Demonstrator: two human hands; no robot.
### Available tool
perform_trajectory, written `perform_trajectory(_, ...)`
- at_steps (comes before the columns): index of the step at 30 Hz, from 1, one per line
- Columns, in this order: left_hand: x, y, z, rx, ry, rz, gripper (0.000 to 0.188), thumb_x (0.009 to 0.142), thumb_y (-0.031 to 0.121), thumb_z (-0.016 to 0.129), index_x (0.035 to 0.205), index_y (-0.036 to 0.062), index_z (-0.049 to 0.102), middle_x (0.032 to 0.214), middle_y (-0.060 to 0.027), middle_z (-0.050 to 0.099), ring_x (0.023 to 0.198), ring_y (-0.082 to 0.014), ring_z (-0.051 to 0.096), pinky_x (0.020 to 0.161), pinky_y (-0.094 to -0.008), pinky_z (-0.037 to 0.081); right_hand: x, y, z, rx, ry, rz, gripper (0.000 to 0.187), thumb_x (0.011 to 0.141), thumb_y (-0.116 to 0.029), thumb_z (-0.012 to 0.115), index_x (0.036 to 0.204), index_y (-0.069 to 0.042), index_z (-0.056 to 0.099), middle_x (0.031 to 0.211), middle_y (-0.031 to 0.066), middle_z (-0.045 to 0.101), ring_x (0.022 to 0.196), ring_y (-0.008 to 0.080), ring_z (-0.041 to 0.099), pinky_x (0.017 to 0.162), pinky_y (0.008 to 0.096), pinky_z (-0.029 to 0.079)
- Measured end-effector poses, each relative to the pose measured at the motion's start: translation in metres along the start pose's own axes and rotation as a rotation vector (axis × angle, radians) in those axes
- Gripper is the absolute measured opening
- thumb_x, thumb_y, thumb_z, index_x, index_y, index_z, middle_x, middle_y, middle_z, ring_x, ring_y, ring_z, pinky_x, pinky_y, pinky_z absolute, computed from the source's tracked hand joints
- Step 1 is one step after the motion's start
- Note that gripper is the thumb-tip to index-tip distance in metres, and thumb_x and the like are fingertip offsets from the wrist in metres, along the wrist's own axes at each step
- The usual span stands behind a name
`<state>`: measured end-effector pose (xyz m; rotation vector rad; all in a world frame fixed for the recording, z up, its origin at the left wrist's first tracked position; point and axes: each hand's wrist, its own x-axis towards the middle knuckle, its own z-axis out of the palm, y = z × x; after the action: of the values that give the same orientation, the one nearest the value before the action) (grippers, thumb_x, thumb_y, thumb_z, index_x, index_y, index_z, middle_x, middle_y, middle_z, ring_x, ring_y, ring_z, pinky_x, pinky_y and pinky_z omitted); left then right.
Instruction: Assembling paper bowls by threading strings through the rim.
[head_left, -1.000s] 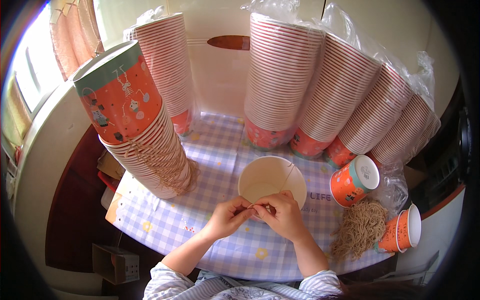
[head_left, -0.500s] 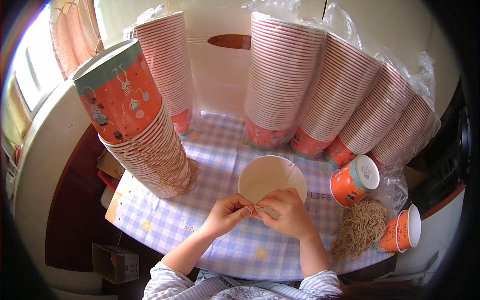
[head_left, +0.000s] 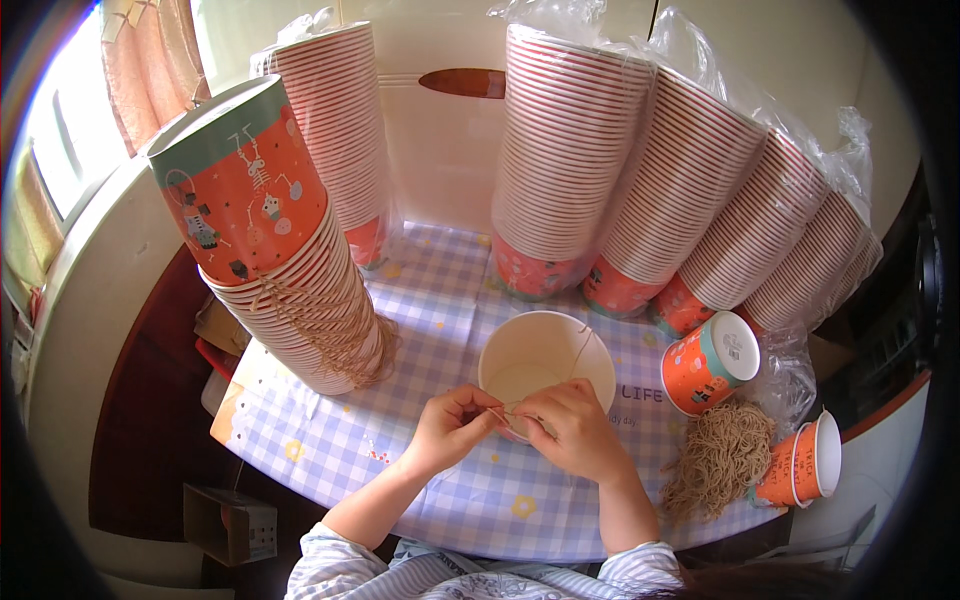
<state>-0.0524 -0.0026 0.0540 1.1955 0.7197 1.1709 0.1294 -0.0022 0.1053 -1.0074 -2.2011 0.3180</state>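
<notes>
An open paper bucket (head_left: 520, 352) with a pale inside stands in the middle of the table. At its near side, my left hand (head_left: 446, 430) and my right hand (head_left: 575, 430) meet, both closed in a fingertip pinch. Between them is a thin tan twine (head_left: 508, 411), which may be looped or knotted; the fingers partly hide it. A length of twine also passes over the bucket's far right rim and down inside. My right hand covers part of the near rim.
Left stands a tall stack of paper buckets (head_left: 250, 190) draped with twine strands (head_left: 345, 330). Plastic-wrapped bucket stacks (head_left: 570, 150) line the back. At right are a twine heap (head_left: 722, 455), an orange upside-down bucket (head_left: 695, 370) and a tipped bucket (head_left: 785, 468) near the table edge.
Both hands stay at the bucket's near side, still pinching the twine. The fingers have shifted slightly, with my right fingertips drawn in a little closer.
</notes>
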Motion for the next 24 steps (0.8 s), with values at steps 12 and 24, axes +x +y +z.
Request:
perform_trajectory(12, 0.0, 0.011, 0.006, -0.124, 0.026, -0.052, 0.007, 0.083, 0.002, 0.056, 0.088, -0.002, 0.055, 0.078, -0.0095, 0.064, 0.059, -0.0044, 0.054, 0.046, -0.0148, 0.035, 0.001, 0.0, 0.006, -0.033, 0.003, 0.01, 0.007, 0.068, -0.013, 0.068, 0.072, -0.012, 0.062, 0.08, -0.0017, 0.061, 0.076, 0.0156, 0.056, 0.072, 0.0326, 0.036)
perform_trajectory(24, 0.001, 0.01, 0.003, -0.012, 0.08, -0.103, 0.007, 0.08, 0.002, 0.06, 0.08, -0.0001, 0.053, 0.071, -0.01, 0.063, 0.05, -0.0048, 0.05, 0.042, -0.0176, 0.038, 0.005, -0.008, -0.003, 0.144, 0.004, -0.079, 0.017, 0.058, -0.023, 0.079, 0.069, -0.017, 0.068, 0.102, -0.0011, 0.059, 0.099, 0.0219, 0.046, 0.088, 0.036, 0.033)
